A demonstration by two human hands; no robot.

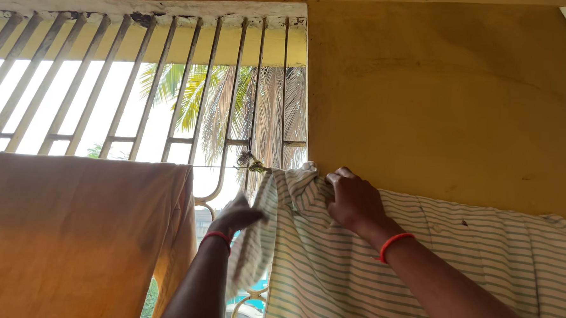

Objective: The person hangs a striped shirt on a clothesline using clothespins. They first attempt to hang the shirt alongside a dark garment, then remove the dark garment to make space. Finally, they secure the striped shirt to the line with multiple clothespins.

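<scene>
A striped shirt (418, 260) hangs over a thin line (212, 167) before a yellow wall (445, 96). The right hand (354, 200) bunches its top edge, fingers curled tight on the cloth. The left hand (236, 217) pinches the shirt's left edge, lower down. Both wrists wear red bands. An orange cloth (76, 232) hangs left on the same line, apart from the shirt. Behind stands a barred window (133, 82) with palm fronds (234, 106) beyond.

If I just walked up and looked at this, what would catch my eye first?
Probably the striped shirt draped over a line at the centre and right, with both hands on it: the right hand grips its top edge, the left hand its hanging side. At the left hangs an orange cloth, below a bright barred window.
</scene>
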